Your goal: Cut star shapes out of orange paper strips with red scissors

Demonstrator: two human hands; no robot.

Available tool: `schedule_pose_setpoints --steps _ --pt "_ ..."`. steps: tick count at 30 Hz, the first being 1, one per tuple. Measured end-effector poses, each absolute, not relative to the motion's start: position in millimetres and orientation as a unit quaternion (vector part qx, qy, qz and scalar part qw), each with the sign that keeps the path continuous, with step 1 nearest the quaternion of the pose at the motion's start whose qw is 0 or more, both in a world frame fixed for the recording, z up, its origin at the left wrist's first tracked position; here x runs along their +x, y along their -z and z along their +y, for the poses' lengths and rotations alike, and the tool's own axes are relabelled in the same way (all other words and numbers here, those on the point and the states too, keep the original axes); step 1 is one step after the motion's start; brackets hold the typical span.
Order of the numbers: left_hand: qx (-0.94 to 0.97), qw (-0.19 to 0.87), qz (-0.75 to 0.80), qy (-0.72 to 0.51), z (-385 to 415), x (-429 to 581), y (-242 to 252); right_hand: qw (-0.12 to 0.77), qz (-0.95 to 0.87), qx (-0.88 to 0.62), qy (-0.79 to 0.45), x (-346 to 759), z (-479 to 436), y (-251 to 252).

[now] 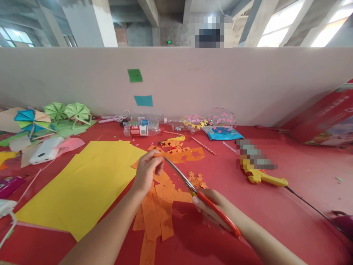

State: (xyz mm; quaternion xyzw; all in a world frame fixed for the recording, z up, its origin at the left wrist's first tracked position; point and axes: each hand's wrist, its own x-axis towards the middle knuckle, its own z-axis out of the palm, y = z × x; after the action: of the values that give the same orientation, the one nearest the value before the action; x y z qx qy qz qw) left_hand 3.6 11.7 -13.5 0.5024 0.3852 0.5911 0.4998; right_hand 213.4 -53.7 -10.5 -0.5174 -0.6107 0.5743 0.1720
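My left hand (147, 170) pinches a small piece of orange paper (160, 155) above the red table (303, 173). Red-handled scissors (193, 187) are gripped in my right hand (211, 206), and their blades reach up to the pinched piece. Beneath both hands lie orange paper strips (157, 209). A small pile of cut orange stars (196, 179) sits just right of the blades. Orange sheets with star-shaped holes (183, 154) lie behind.
A large yellow sheet (82, 184) lies at left. Folded paper fans (66, 112) and a white device (46, 150) are at far left. Bottles (142, 130), a star-filled bag (220, 127), a yellow glue gun (264, 177) with cord, a red box (328, 117) and a low wall surround.
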Motion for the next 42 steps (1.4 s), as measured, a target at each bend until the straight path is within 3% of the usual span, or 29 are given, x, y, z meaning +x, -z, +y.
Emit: schedule_pose_setpoints --steps 17,42 --pt "0.504 0.498 0.391 -0.588 13.1 2.2 13.2 0.148 -0.607 -0.542 -0.562 211.5 -54.7 6.6" --pt "0.531 0.51 0.391 -0.553 6.9 8.6 15.1 0.217 -0.621 -0.484 -0.577 208.9 -61.4 11.7"
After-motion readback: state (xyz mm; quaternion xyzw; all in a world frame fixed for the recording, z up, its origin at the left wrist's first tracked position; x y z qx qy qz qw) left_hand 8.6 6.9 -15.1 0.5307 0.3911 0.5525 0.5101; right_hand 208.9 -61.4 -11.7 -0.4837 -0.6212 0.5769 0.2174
